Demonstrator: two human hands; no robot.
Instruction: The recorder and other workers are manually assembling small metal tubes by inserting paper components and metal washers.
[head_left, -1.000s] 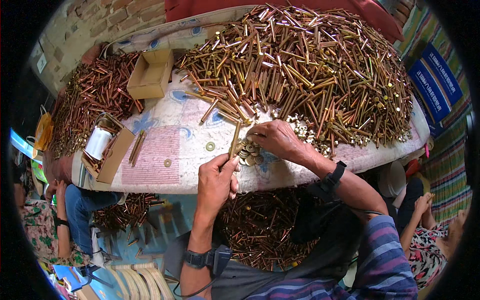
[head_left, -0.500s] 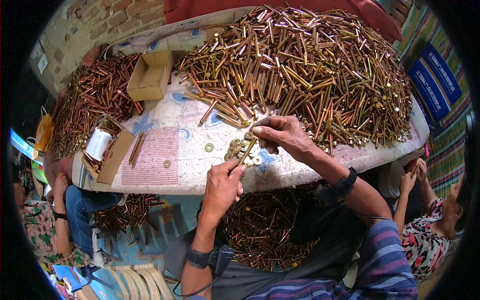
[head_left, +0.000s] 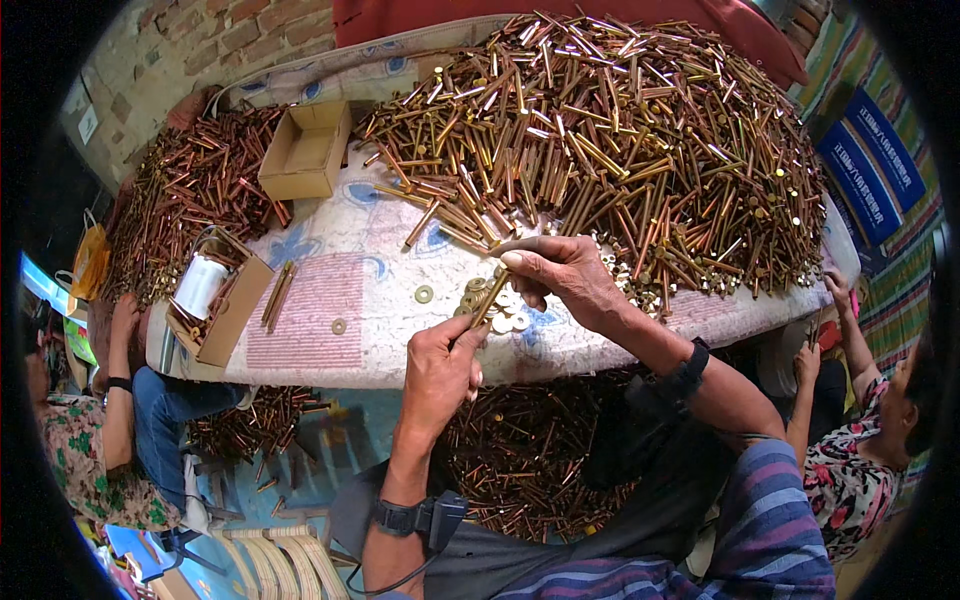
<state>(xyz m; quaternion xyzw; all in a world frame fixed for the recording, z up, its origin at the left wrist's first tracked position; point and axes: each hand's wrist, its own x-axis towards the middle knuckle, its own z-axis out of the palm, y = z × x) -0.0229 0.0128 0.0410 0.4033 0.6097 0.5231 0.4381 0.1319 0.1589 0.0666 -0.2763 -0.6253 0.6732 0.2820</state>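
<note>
My left hand (head_left: 435, 365) is closed round the lower end of a brass-coloured bolt (head_left: 490, 297), which tilts up and to the right. At the bolt's upper end, my right hand (head_left: 570, 275) has its thumb and fingers pinched together. Whatever is between those fingertips is too small and hidden to make out. Just under the bolt lies a small heap of flat washers (head_left: 516, 320), partly covered by my hands. A single washer (head_left: 424, 294) rests to the left of the heap, and another washer (head_left: 339, 327) lies farther left on the cloth.
A large pile of bolts (head_left: 620, 130) covers the table's back and right; another bolt pile (head_left: 200, 180) is at left. Near it stand an open cardboard box (head_left: 303, 150) and a box with a white roll (head_left: 225, 310). People sit at both sides. More bolts (head_left: 540, 460) lie below the table edge.
My right fingertips have come onto the upper end of the bolt. My left hand has stayed nearly in place. The person at right has raised one hand to the table edge.
</note>
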